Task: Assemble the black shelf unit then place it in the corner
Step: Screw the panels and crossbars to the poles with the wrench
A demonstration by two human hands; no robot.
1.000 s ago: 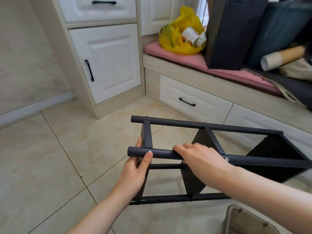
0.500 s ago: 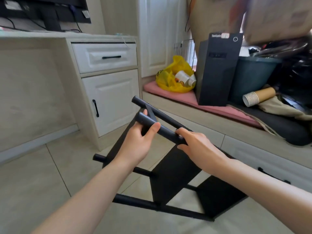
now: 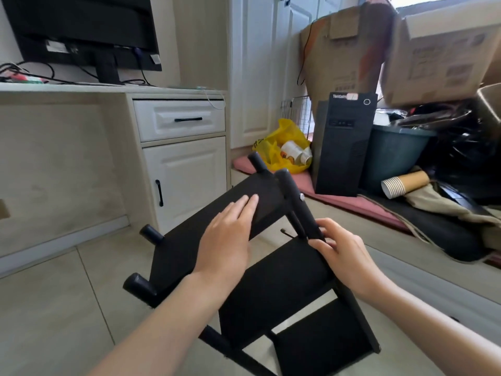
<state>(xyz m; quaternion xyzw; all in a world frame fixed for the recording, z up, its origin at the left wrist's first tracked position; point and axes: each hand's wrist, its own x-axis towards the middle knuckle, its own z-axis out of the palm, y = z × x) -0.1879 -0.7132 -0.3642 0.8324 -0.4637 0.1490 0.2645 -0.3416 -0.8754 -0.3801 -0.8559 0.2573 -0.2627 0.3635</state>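
Note:
The black shelf unit point(image 3: 284, 280) stands tilted in front of me above the tiled floor, with three flat boards between round black posts. My left hand point(image 3: 227, 237) lies flat with straight fingers on the top board. My right hand point(image 3: 344, 253) grips the near right post just below a silver screw point(image 3: 301, 197). The post ends stick up past the top board at its corners.
A white desk cabinet point(image 3: 184, 169) with a monitor point(image 3: 81, 31) stands at left. A bench with a pink cushion point(image 3: 352, 202) carries a yellow bag point(image 3: 282, 145), a black computer tower point(image 3: 343, 145), cardboard boxes point(image 3: 433, 50), a dark bin and paper cups point(image 3: 404, 184).
The shelf unit has been swung from lying on its side to nearly upright. My left hand left the post and now lies flat on the top board. My view rose.

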